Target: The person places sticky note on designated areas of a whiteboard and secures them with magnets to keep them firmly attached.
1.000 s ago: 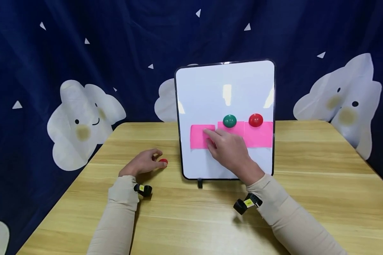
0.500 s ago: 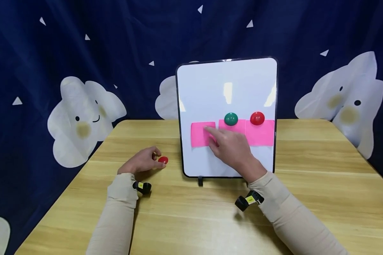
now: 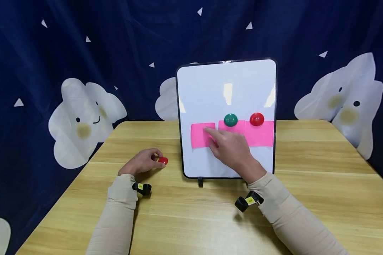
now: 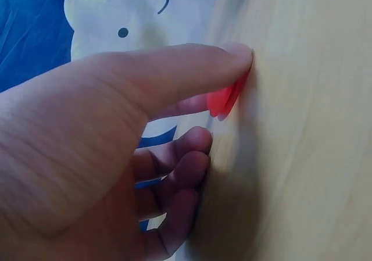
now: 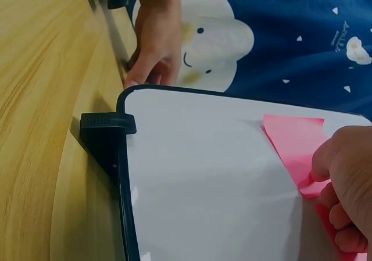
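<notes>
My left hand (image 3: 140, 162) is low over the table, left of the whiteboard (image 3: 225, 88), pinching a red round magnet (image 3: 163, 160) between thumb and index finger. In the left wrist view the thumb covers part of that magnet (image 4: 224, 101), close to the tabletop. On the board, the extended index finger of my right hand (image 3: 233, 147) presses the leftmost pink sticky note (image 3: 198, 136); its other fingers are curled. A green magnet (image 3: 231, 120) sits at the top edge of the middle sticky note (image 3: 226, 126), partly behind the hand. Another red magnet (image 3: 256, 119) tops the right sticky note (image 3: 260, 135).
The whiteboard stands upright on the wooden table (image 3: 172, 219), propped on black feet (image 3: 200, 182). Behind the table hangs a dark blue curtain (image 3: 131, 42) printed with clouds and triangles.
The red magnet in my left hand has tipped slightly and shows more of its face than a second ago. My right finger stays at the same spot on the left sticky note.
</notes>
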Available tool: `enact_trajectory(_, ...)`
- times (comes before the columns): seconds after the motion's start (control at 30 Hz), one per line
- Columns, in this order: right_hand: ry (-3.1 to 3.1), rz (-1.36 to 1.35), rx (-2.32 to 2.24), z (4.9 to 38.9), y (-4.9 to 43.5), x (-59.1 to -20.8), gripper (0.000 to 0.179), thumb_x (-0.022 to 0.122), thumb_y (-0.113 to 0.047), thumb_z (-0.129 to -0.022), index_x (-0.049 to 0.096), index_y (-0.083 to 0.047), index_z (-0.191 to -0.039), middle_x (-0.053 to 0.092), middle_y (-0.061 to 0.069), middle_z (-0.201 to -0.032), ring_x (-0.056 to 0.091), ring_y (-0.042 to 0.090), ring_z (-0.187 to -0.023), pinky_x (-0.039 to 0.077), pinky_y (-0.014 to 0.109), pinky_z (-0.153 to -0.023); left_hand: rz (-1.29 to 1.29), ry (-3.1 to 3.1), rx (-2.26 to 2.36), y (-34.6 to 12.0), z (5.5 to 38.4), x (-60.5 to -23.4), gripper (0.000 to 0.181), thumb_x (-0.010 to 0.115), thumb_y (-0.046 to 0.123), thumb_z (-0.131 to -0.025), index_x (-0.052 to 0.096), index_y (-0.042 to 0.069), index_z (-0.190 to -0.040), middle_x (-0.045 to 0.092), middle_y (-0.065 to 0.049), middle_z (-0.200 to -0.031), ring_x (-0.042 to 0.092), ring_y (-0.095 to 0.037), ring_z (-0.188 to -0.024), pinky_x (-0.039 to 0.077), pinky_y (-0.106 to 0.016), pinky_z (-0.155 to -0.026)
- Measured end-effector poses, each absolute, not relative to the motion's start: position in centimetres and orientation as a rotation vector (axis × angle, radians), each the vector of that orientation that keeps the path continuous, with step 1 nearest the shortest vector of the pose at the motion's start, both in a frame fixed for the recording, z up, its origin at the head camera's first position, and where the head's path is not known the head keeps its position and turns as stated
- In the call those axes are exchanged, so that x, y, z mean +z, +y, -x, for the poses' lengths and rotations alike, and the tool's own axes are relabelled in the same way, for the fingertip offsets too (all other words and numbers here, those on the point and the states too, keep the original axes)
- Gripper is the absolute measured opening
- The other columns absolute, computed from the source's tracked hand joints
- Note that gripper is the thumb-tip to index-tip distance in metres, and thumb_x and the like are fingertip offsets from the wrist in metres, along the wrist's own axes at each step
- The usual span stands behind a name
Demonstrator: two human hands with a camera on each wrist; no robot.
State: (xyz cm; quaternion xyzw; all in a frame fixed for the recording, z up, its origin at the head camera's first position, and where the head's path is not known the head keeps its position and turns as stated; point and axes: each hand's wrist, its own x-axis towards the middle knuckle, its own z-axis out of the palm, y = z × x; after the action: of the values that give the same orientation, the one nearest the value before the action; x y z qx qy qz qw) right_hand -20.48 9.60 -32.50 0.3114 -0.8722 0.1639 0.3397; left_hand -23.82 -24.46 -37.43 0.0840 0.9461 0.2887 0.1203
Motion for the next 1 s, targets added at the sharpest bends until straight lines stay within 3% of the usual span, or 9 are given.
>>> enact_trajectory(0.6, -2.249, -0.81, 0.429, 20.34, 9.56, -32.42, 0.047, 0.08, -0.014, -0.082, 0.068, -0.01, -0.127, 0.05, -0.002, -0.057, 0.039, 0.009, -0.046, 0.035, 0.023, -0.044, -0.18, 2.78, 0.863, -24.51, 23.93, -37.66, 0.034, 0.073, 0.036, -0.087, 0.062, 0.011, -0.107, 0.062, -0.008, -0.102, 0.054, -0.024, -0.087, 0.045, -0.035, -0.073)
enact_trajectory(1.0, -2.246, -0.808, 0.436, 20.35, 9.65, -32.43, 0.045, 0.079, -0.014, -0.083, 0.068, -0.01, -0.127, 0.05, -0.003, -0.057, 0.039, 0.009, -0.045, 0.034, 0.023, -0.044, -0.126, 2.809, 0.886, -24.59, 23.89, -38.04, 0.035, 0.073, 0.041, -0.087, 0.062, 0.011, -0.1, 0.062, -0.005, -0.092, 0.055, -0.02, -0.077, 0.043, -0.033, -0.066)
